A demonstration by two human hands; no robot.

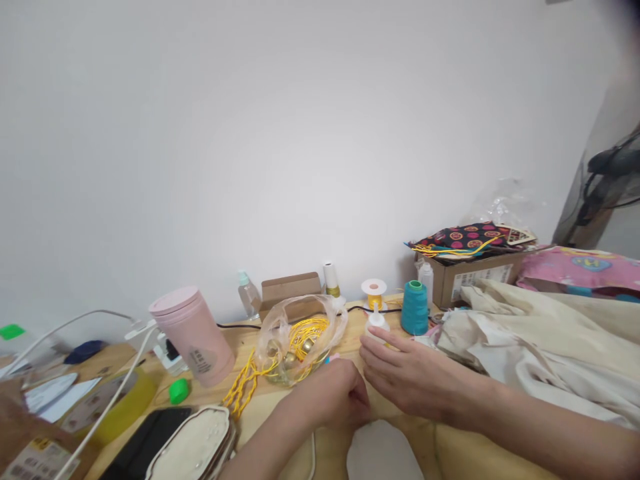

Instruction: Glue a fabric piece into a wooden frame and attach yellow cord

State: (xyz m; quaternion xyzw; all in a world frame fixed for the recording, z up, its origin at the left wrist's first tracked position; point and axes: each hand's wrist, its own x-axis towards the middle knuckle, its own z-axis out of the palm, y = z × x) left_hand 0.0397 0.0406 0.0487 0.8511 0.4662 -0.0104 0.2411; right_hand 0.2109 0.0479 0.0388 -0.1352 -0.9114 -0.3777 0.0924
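Observation:
My left hand is closed low over the wooden table, its fingers curled down and mostly hidden. Whatever it may hold cannot be made out. Just below it lies a smooth white rounded piece. On the right, my right hand has its fingers stretched out toward the left, thumb hidden. A white bottle with a pointed nozzle stands upright directly behind those fingers, partly covered by them; whether they touch is unclear. Beyond my left hand, a clear plastic bag holds yellow cord and brass-coloured bells.
A pink tumbler, a green cap, a black phone and stacked cream fabric pieces lie left. A teal thread cone, a yellow thread spool, a cardboard box and cream cloth are right.

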